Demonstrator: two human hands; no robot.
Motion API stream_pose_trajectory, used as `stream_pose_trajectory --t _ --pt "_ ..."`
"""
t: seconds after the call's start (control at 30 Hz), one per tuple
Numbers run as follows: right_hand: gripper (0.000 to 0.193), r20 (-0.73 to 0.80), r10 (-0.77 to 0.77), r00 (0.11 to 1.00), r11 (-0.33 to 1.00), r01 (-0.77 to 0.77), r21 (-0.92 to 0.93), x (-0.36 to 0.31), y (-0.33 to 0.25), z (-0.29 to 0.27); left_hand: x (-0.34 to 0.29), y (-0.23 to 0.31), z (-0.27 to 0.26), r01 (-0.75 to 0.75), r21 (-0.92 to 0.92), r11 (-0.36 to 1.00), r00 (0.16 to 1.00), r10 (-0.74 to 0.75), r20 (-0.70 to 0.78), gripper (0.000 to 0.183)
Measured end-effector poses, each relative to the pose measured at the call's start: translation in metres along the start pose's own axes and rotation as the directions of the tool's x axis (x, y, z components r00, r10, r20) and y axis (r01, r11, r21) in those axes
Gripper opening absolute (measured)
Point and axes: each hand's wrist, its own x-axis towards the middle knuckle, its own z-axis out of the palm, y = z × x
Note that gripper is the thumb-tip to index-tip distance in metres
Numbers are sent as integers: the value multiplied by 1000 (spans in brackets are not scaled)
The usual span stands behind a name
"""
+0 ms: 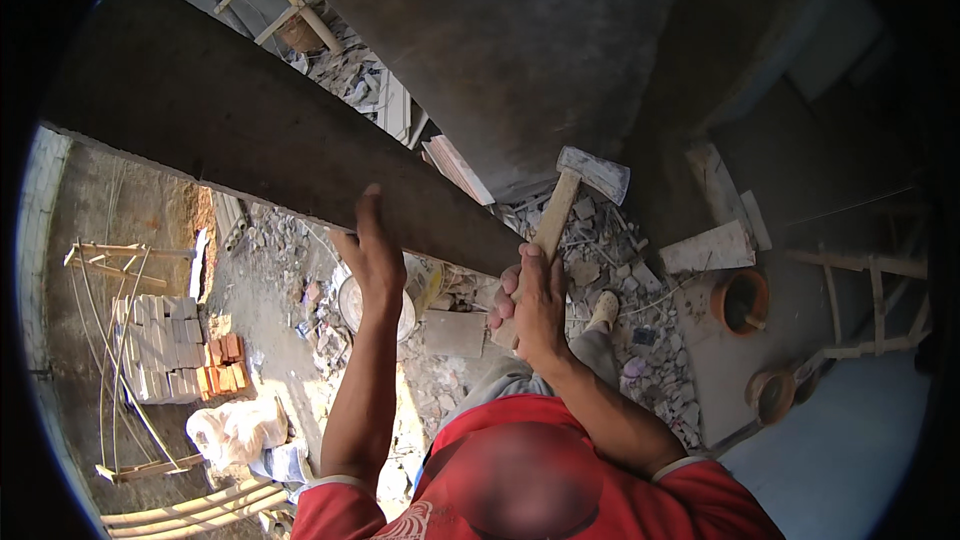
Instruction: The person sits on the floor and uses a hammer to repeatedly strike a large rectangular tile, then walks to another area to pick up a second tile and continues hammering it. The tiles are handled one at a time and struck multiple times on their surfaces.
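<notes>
My right hand (537,305) is wrapped round the pale wooden handle of a hatchet (556,215). The hatchet's worn, light-coloured metal head points up and away, over the rubble. My left hand (375,255) is raised at the lower edge of a long, dark, flat beam (250,125). Its thumb and a finger are apart and it holds nothing; whether it touches the beam I cannot tell. The beam narrows from the upper left toward my right hand, and its end lies close to the hatchet handle.
Broken rubble (655,340) surrounds my shoe (604,311). A round pale container (378,308) stands below the beam. Stacked blocks (160,345), orange bricks (225,365) and bamboo poles (190,510) lie left. A grey wall (500,50) rises ahead; terracotta-coloured tubs (740,302) sit right. A bamboo ladder (290,0) leans beyond.
</notes>
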Motion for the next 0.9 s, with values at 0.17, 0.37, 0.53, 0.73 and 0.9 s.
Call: stream_pose_trajectory --t 0.17,0.37,0.53,0.73,0.9 --pt "30 317 216 923 947 -119 -300 5 11 2 -6 -3 3 -29 5 1000 998 28 47 44" --pt "39 349 62 935 907 94 -411 19 -5 -16 -10 0 3 -27 45 999 995 22 101 49" --pt "66 513 -547 661 284 723 -629 31 -35 5 -25 11 29 -151 318 936 968 75 238 51" --pt "54 500 -638 586 109 711 -694 30 -61 3 -32 -2 21 -486 125 865 697 298 653 89" --pt "53 389 -663 640 181 641 -746 34 -101 -15 -20 -62 28 -90 135 987 873 13 487 61"
